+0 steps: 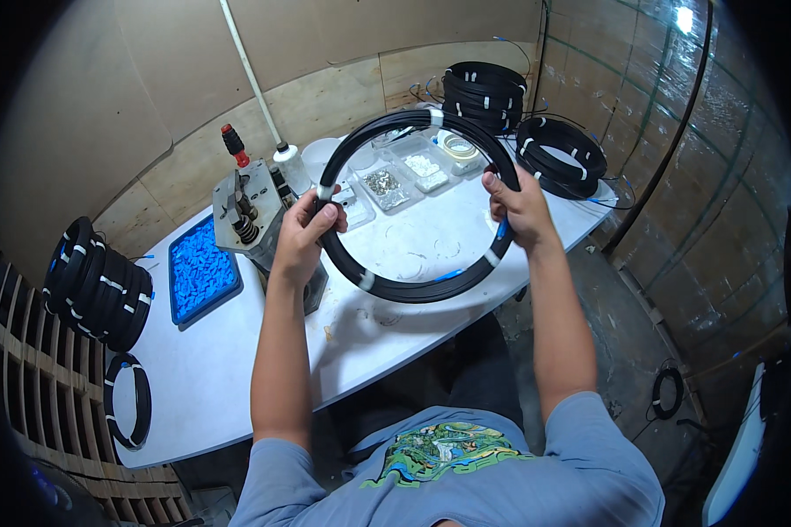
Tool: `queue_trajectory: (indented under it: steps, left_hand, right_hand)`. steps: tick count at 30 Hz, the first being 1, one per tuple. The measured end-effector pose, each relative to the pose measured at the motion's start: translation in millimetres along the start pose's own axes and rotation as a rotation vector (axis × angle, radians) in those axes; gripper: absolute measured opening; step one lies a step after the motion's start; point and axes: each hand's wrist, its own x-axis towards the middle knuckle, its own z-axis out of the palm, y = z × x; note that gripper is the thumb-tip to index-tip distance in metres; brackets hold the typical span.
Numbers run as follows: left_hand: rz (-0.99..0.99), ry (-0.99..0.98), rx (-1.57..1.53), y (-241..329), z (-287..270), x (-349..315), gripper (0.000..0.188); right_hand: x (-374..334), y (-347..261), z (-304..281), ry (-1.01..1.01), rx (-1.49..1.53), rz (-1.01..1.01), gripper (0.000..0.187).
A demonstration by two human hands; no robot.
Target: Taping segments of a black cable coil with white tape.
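Between my two hands I hold up a coil of black cable (pixel 410 292), a wide ring bound at several places with white tape. My left hand (pixel 305 230) is closed round its left side, thumb on top. On the right side my right hand (pixel 520 209) grips it, close to a blue connector (pixel 502 230) on the cable. Another blue piece (pixel 448 275) shows at the ring's lower edge. Through the ring, clear plastic trays are visible, one with small metal parts (pixel 382 183) and one with white parts (pixel 424 167).
The white table (pixel 193 378) carries a bench press (pixel 248 215), a blue tray of blue connectors (pixel 204 268) and a white bottle (pixel 288 158). Stacked cable coils stand at the left (pixel 101 285) and far right (pixel 483 97); another coil (pixel 128 402) lies at the left edge.
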Motion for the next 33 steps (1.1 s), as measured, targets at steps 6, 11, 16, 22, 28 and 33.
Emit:
queue_trajectory:
  steps: [6,11,16,22,28,33]
  left_hand:
    - [-0.153,-0.047,0.323,20,29,14,0.026]
    - [-0.286,0.145,0.055,-5,36,9,0.014]
    - [-0.228,0.197,-0.026,-5,30,2,0.013]
    - [-0.161,0.273,-0.076,6,28,5,0.010]
    - [-0.261,0.402,-0.309,-21,18,2,0.021]
    - [-0.291,0.440,-0.340,-31,20,-1,0.028]
  right_hand:
    - [25,-64,11,-0.293,-0.552,0.024,0.033]
    - [49,-69,18,-0.373,-0.746,-0.128,0.047]
    - [36,-86,22,-0.435,-0.744,0.023,0.074]
    - [1,-9,1,-0.015,0.024,-0.105,0.061]
    - [-22,40,30,0.211,0.310,0.038,0.050]
    - [-16,34,30,0.253,0.215,0.129,0.054]
